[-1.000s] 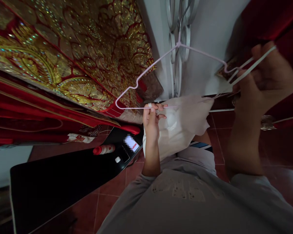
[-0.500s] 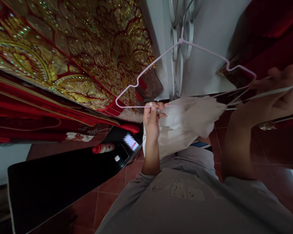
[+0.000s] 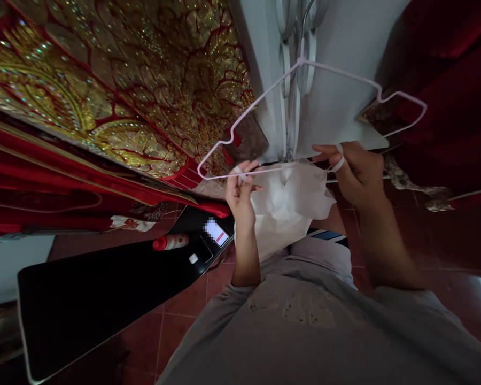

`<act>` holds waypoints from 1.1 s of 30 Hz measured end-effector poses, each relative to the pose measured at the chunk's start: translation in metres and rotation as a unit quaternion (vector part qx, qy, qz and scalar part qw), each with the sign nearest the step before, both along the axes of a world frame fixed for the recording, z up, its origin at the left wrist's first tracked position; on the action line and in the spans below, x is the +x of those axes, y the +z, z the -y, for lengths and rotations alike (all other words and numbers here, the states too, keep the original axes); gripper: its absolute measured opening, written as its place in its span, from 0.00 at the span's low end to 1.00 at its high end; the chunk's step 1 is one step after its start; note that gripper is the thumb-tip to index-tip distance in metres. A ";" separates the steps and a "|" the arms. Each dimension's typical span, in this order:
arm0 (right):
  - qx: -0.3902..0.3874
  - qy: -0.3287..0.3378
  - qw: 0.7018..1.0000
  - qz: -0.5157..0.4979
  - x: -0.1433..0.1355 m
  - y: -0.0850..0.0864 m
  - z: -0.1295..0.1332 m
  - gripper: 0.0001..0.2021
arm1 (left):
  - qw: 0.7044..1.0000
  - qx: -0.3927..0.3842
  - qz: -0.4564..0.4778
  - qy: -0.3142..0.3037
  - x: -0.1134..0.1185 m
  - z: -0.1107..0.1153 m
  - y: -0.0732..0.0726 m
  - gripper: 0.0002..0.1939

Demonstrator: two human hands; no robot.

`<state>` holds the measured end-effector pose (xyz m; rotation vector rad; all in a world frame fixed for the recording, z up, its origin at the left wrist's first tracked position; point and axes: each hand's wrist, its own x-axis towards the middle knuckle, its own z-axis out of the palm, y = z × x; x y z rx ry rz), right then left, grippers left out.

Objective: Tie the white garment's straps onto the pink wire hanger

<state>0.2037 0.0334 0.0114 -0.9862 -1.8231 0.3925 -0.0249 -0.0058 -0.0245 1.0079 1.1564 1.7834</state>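
Note:
A thin pink hanger (image 3: 266, 90) hangs in front of me by its metal hook. Thin white cloth (image 3: 288, 200) drapes below its lower bar, and I cannot make out its full shape. My left hand (image 3: 241, 195) is closed at the left part of that bar, with a white strip across its curled fingers. Right of the cloth, my right hand (image 3: 356, 174) pinches a white strap (image 3: 337, 163) between thumb and index finger, its back partly turned to me.
Red and gold beaded garments (image 3: 176, 80) hang at left, and dark red cloth (image 3: 457, 107) at right. A black bench (image 3: 104, 299) carries a red-capped bottle (image 3: 171, 242), a lit phone (image 3: 216, 232) and a small white case (image 3: 193, 259). Behind the hanger stands a pale panel (image 3: 340, 96).
My right hand has come in from the far right with the strap, close to the cloth. The cloth has drawn in leftward, and the hanger has shifted slightly right. My left hand has moved slightly left.

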 end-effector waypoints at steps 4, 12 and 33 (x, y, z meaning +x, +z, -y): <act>-0.012 -0.014 1.000 -0.008 0.007 0.003 0.002 0.16 | 0.986 0.025 -0.108 0.128 -0.027 -0.001 -0.009 0.11; -0.013 -0.023 1.000 -0.004 0.009 -0.001 -0.001 0.16 | 0.964 0.041 -0.064 0.256 -0.066 -0.002 -0.009 0.15; 0.032 -0.015 0.999 0.010 0.005 -0.003 0.000 0.11 | 0.937 0.064 -0.343 0.000 -0.051 -0.028 0.076 0.07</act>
